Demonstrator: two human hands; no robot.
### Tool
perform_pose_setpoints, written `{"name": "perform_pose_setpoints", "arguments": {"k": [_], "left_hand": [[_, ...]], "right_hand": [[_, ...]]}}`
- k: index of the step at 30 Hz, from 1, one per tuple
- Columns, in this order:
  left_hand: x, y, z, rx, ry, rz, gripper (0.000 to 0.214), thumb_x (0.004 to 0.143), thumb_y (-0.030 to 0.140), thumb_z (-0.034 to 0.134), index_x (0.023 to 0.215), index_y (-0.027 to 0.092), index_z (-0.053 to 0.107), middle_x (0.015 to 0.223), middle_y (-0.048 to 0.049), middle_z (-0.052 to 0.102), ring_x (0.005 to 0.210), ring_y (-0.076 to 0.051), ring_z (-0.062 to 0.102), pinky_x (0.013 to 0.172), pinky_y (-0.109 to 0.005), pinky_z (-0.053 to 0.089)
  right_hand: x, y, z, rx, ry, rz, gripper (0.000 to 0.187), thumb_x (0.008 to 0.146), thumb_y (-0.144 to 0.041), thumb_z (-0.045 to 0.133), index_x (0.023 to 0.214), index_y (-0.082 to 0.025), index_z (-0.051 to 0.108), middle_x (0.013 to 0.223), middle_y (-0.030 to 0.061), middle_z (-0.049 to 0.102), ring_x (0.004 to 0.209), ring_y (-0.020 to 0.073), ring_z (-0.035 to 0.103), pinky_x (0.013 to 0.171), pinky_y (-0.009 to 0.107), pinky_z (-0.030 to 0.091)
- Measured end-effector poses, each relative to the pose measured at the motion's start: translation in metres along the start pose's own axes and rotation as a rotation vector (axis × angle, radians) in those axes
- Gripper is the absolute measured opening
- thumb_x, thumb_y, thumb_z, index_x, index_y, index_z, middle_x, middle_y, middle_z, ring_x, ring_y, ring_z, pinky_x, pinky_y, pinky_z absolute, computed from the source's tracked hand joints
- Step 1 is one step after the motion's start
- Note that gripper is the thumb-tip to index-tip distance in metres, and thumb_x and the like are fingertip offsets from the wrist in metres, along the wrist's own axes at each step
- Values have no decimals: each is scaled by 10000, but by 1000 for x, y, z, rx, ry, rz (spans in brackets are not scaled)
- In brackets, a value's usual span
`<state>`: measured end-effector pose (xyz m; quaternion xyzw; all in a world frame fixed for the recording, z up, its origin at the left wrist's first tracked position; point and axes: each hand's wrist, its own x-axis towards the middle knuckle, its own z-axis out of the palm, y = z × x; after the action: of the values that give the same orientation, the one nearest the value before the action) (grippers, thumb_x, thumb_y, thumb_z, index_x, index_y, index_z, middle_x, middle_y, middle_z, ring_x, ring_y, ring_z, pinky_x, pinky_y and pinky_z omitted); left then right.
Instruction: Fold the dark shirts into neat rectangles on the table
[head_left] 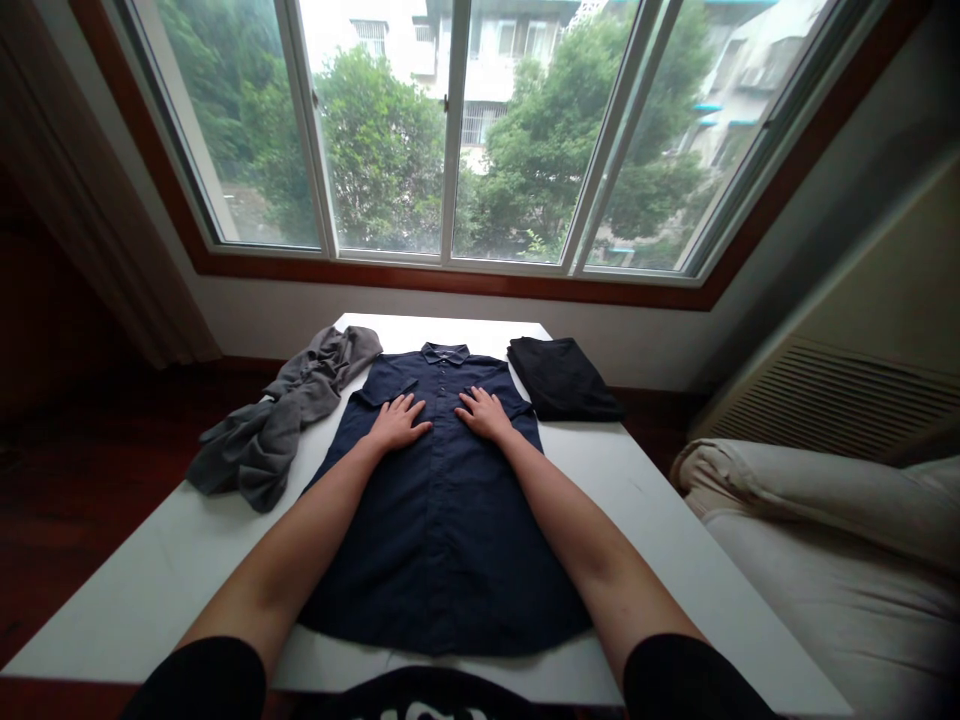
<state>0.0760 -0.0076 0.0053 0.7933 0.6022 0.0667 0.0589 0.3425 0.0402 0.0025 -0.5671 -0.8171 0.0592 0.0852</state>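
Observation:
A dark navy button-up shirt (442,540) lies spread out front side up, its collar at the far end and its hem towards me. The sleeves are folded in over the chest. My left hand (399,422) rests flat on the left side of the chest, fingers spread, near the folded sleeve. On the other side of the button line, my right hand (484,412) lies flat with its fingers apart, close to the right sleeve. Neither hand grips the cloth.
The shirt is on a white table (645,520). Crumpled grey clothing (277,420) hangs partly over the left edge. A folded black garment (564,380) sits at the far right. Beyond are a window (450,130) and, at right, a beige sofa (825,530).

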Motion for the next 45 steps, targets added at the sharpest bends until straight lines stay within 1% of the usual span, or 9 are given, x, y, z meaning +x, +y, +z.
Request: {"name": "perform_pose_setpoints", "arguments": {"k": [6, 12, 20, 25, 29, 35, 37, 42, 45], "left_hand": [[1, 0, 1, -20, -18, -14, 800, 1013, 764, 257, 1673, 316, 312, 1758, -74, 200, 1628, -326, 125, 1279, -570, 146], [-1, -1, 3, -14, -23, -3, 817, 1000, 794, 233, 1670, 334, 320, 1762, -59, 182, 1631, -317, 111, 1283, -574, 131], [-4, 3, 0, -10, -5, -3, 782, 1001, 767, 325, 1641, 321, 388, 1745, -65, 253, 1615, -331, 174, 1275, -563, 180], [-5, -1, -7, -28, 273, -34, 567, 1045, 572, 434, 1445, 225, 637, 1583, -97, 524, 1461, -290, 450, 1232, -414, 336], [-7, -17, -17, -32, 466, -143, 424, 1006, 416, 546, 1326, 188, 707, 1436, -134, 626, 1343, -316, 539, 1173, -436, 404], [-9, -35, -29, -49, 671, -264, 371, 1026, 350, 477, 1276, 220, 719, 1263, -138, 675, 1249, -339, 575, 1084, -472, 449], [-7, -41, -24, -45, 637, -299, 446, 1020, 382, 493, 1407, 212, 639, 1373, -147, 638, 1305, -346, 547, 1107, -477, 432], [3, -58, -3, -49, 172, -242, 626, 1029, 568, 453, 1551, 226, 503, 1643, -135, 439, 1509, -348, 383, 1224, -531, 302], [6, -61, 2, -44, 95, -226, 685, 1036, 627, 386, 1606, 250, 426, 1710, -116, 333, 1573, -352, 277, 1247, -581, 237]], "right_hand": [[-10, 11, -8, -28, 155, 68, 566, 1095, -542, 336, 1581, -290, 479, 1693, 80, 359, 1582, 257, 246, 1280, 491, 129], [-14, 33, -8, -11, 45, 196, 660, 1070, -612, 367, 1627, -261, 410, 1724, 121, 276, 1598, 301, 197, 1265, 510, 158], [-12, 41, -6, -23, 32, 299, 750, 1052, -689, 283, 1658, -251, 344, 1743, 144, 200, 1605, 325, 159, 1265, 530, 128], [-13, 42, -5, -32, 81, 328, 721, 1056, -669, 304, 1645, -258, 374, 1736, 146, 222, 1604, 328, 158, 1263, 537, 127], [-14, 40, -7, -45, 112, 364, 682, 1066, -626, 334, 1630, -249, 401, 1724, 153, 253, 1599, 325, 170, 1262, 533, 128], [-15, 41, -6, -27, 98, 361, 673, 1063, -618, 351, 1618, -244, 423, 1716, 154, 277, 1592, 322, 192, 1262, 520, 143], [-15, 42, -5, -31, 124, 366, 672, 1066, -613, 340, 1627, -248, 406, 1723, 152, 258, 1594, 321, 185, 1262, 525, 141], [-14, 43, -3, -39, 26, 370, 719, 1057, -653, 300, 1652, -254, 360, 1737, 153, 213, 1608, 346, 117, 1260, 585, 56], [-13, 44, -3, -34, 4, 377, 739, 1052, -670, 283, 1666, -260, 326, 1748, 152, 173, 1614, 344, 90, 1258, 594, 40]]}}
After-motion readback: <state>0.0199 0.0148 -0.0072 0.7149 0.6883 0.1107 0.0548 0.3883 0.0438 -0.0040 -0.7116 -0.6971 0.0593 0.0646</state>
